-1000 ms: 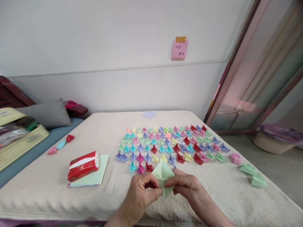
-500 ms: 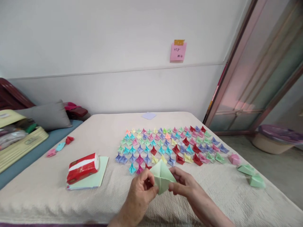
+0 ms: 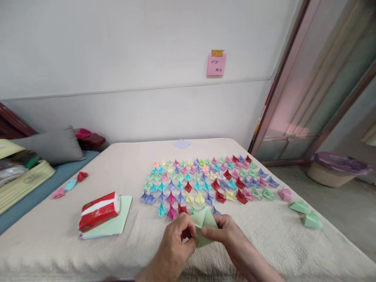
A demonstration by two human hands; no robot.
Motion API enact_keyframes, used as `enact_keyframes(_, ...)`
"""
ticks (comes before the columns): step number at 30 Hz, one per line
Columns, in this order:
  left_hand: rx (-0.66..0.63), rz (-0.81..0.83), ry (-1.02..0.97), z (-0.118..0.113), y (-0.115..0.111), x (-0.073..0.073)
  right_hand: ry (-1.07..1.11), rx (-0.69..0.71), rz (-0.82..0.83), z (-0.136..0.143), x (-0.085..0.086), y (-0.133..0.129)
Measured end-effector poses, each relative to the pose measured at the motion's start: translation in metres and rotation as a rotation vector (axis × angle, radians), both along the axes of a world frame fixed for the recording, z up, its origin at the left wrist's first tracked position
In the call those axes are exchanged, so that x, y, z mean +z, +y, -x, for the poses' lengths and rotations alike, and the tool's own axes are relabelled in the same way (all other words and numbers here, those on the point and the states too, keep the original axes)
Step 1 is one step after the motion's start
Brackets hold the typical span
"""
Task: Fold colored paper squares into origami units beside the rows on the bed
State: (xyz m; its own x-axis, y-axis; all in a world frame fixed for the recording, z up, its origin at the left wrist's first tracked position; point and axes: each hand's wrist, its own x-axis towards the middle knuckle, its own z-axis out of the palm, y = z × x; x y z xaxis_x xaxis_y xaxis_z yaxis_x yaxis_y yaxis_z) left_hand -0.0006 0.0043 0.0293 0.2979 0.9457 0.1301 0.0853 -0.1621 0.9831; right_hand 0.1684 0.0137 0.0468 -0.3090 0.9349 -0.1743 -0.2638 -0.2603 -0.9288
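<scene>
Green paper [image 3: 204, 223], part-folded, is being pinched over the near edge of the worktop [image 3: 282, 239]: left hand [image 3: 176, 243] gripping its left corner, right hand [image 3: 225, 235] its right. Likely light, limp, creasing easily; hold at folded edges. Peak is pointing far; long axis indistinct.

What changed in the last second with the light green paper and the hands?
Both hands, left hand and right hand, have closed in on the light green folded paper; it shows smaller and more folded up than before. Grip unchanged: both still pinch it. The rows of small coloured paper shapes and the red tissue pack stayed put.
</scene>
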Motion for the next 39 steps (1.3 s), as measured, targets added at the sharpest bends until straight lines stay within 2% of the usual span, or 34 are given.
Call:
enact_keyframes(3,-0.006,0.005,-0.096,-0.004,0.0,-0.003,-0.02,-0.029,0.038,0.004,-0.006,0.0)
enact_keyframes(7,-0.114,0.211,-0.415,-0.008,0.002,-0.007,-0.027,-0.059,0.008,0.004,-0.007,-0.001)
enact_keyframes(9,-0.089,0.255,-0.491,-0.009,0.003,-0.008,-0.051,-0.067,-0.012,0.005,-0.008,-0.001)
enact_keyframes(16,0.128,0.315,-0.335,-0.011,0.002,-0.005,-0.074,-0.048,-0.024,0.012,-0.015,-0.007)
enact_keyframes(24,0.179,0.209,-0.069,-0.001,0.004,0.004,0.018,0.08,0.068,0.011,-0.014,-0.01)
enact_keyframes(30,0.131,0.322,-0.276,-0.002,0.005,0.004,-0.011,-0.061,0.085,0.009,-0.026,-0.007)
enact_keyframes(37,0.19,0.39,-0.425,-0.004,0.003,-0.001,-0.065,-0.043,0.069,0.01,-0.026,-0.007)
enact_keyframes(39,0.14,0.386,-0.438,-0.006,0.002,0.002,-0.064,-0.074,0.057,0.01,-0.027,-0.006)
